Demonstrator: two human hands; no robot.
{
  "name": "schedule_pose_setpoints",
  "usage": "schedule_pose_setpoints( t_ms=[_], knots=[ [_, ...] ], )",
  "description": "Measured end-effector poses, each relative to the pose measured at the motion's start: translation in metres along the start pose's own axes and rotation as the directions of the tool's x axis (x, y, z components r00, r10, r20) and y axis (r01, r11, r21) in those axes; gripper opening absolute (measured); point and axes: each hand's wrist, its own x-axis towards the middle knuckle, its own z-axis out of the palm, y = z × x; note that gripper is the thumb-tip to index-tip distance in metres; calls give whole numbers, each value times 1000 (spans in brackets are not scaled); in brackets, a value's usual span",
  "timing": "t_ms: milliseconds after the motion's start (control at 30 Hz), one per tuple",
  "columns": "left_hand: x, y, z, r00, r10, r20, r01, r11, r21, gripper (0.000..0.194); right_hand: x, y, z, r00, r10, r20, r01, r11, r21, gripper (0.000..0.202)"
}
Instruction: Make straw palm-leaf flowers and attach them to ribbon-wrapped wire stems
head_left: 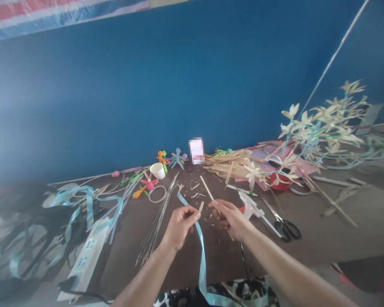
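Note:
My left hand (180, 227) is closed in a pinch on a small pale strip (201, 207), which looks like a piece of dried husk. My right hand (233, 218) has its fingers wrapped round a thin pale stick (206, 186) that points up and away from me. The two hands are apart, close above the dark table. A light blue ribbon (202, 258) passes by my left fingers and runs down toward my lap; whether that hand also grips it I cannot tell. Pale husk scraps (196, 195) lie scattered just beyond my hands.
Right of my hands lie a white glue gun (251, 207) and black-handled scissors (289, 229). Thin wires (158, 219), a ring (157, 200) and a white cup (158, 171) are at left, with a power strip (85, 258). Husk flowers (318, 123) stand at far right.

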Motion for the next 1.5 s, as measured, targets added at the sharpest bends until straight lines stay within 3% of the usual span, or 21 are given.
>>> schedule_pose_setpoints(
  t_ms=[133, 300, 533, 633, 733, 867, 967, 1100, 1167, 1267, 1367, 1433, 1500],
  knots=[
    [1, -10, 9, 1000, -18, -14, 18, 1000, 8, 25, -5, 12, 17, 991, -134, 13, 134, 988, -72, 22],
    [-1, -11, 10, 996, -56, 65, 57, 998, -16, 27, -1, 9, 15, 974, -228, -12, 213, 925, -314, 15],
    [6, -3, 3, 992, -72, 106, 75, 997, -30, 27, 3, 3, 6, 982, -144, 125, 190, 788, -585, 6],
    [8, -5, 0, 986, -73, 147, 72, 997, 14, 24, 5, 0, 1, 989, -84, 125, 141, 807, -574, 5],
    [6, -10, 0, 983, -92, 160, 90, 996, 20, 23, 7, 0, -3, 995, -38, 93, 73, 908, -413, 9],
    [5, -17, 6, 993, -98, 61, 104, 989, -102, 24, 5, 8, -1, 998, -62, 22, 65, 980, -186, 27],
    [5, -21, 11, 993, -118, -19, 111, 968, -224, 25, 0, 18, 5, 995, -101, -15, 93, 957, -276, 34],
    [3, -24, 15, 994, -101, -47, 86, 966, -246, 24, -4, 21, 14, 945, -318, 69, 312, 824, -473, 35],
    [1, -25, 16, 996, -69, -50, 56, 972, -230, 23, -4, 21, 16, 929, -357, 94, 353, 785, -509, 36],
    [-2, -27, 17, 998, -21, -51, 11, 983, -181, 21, -5, 23, 17, 961, -273, 44, 263, 853, -451, 40],
    [-5, -27, 15, 1000, 22, -17, -23, 993, -113, 21, -7, 27, 16, 998, -17, 53, 30, 968, -250, 41],
    [-8, -24, 12, 999, 49, 18, -47, 995, -87, 21, -11, 27, 15, 977, 162, 140, -149, 984, -98, 40],
    [-12, -19, 10, 996, 76, 48, -72, 994, -76, 20, -15, 24, 14, 920, 289, 265, -305, 952, 21, 39]
  ],
)
